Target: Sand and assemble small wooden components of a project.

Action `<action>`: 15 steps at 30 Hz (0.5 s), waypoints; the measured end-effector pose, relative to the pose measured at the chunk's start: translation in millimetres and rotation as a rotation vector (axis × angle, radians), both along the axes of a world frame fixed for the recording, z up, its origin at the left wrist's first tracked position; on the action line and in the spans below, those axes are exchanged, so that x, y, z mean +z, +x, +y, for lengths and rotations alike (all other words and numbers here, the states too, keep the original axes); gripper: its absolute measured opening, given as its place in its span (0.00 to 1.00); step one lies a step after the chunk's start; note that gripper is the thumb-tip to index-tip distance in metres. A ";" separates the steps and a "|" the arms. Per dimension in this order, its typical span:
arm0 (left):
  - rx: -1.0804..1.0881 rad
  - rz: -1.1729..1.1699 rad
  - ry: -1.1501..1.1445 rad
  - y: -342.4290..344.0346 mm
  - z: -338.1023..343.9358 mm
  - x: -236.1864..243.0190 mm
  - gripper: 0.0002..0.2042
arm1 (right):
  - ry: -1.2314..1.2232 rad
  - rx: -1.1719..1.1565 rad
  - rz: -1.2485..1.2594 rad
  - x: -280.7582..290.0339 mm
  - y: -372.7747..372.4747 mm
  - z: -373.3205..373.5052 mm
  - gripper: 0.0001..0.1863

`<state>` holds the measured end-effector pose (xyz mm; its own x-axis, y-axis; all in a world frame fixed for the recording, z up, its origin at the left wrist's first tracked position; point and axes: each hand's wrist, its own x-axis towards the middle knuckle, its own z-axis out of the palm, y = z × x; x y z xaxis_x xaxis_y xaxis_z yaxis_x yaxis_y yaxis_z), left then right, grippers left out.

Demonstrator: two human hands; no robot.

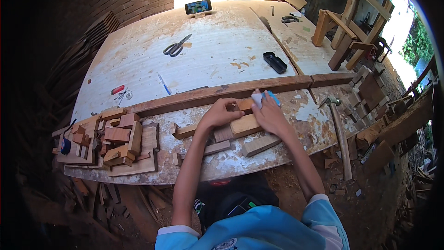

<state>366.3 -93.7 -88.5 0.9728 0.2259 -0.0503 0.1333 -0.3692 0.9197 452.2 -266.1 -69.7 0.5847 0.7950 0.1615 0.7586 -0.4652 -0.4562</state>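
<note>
My left hand (222,113) has its fingers curled on a short orange-brown wood block (246,105). My right hand (269,115) pinches a small white piece (256,99) at the far end of that block, with a flat light-blue item (273,97) just beyond its fingertips. Under and in front of both hands lie a pale wood block (245,126) and several other offcuts (259,146). A long brown timber bar (185,99) runs across the table behind them. To the right, a wooden-handled hammer (336,136) lies on the paint-flaked board (307,134).
A heap of small blocks (120,141) is at left. Farther back are scissors (173,48), a pen (164,83), a black case (275,62) and a propped phone (198,7). A wooden frame (347,28) stands back right, with stacked offcuts (370,95) nearer.
</note>
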 end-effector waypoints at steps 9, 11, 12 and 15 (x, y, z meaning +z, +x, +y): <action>-0.081 -0.094 -0.024 -3.3 0.1 1.5 0.21 | 0.021 0.225 0.074 -3.4 -1.4 3.8 0.30; -0.063 -0.029 0.008 -3.8 0.3 0.0 0.21 | 0.002 0.202 0.139 -3.9 0.3 3.5 0.29; -0.066 -0.066 -0.008 -5.0 0.5 -0.5 0.22 | -0.075 0.110 0.147 -3.7 1.5 2.7 0.29; -0.129 -0.069 -0.096 -5.4 2.9 0.3 0.25 | -0.038 0.184 0.126 -3.1 4.3 1.3 0.28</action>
<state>360.9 -90.7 -88.1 0.9954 0.0960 0.0019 0.0260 -0.2891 0.9570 456.6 -264.8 -72.8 0.4428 0.8943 0.0645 0.7703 -0.3426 -0.5379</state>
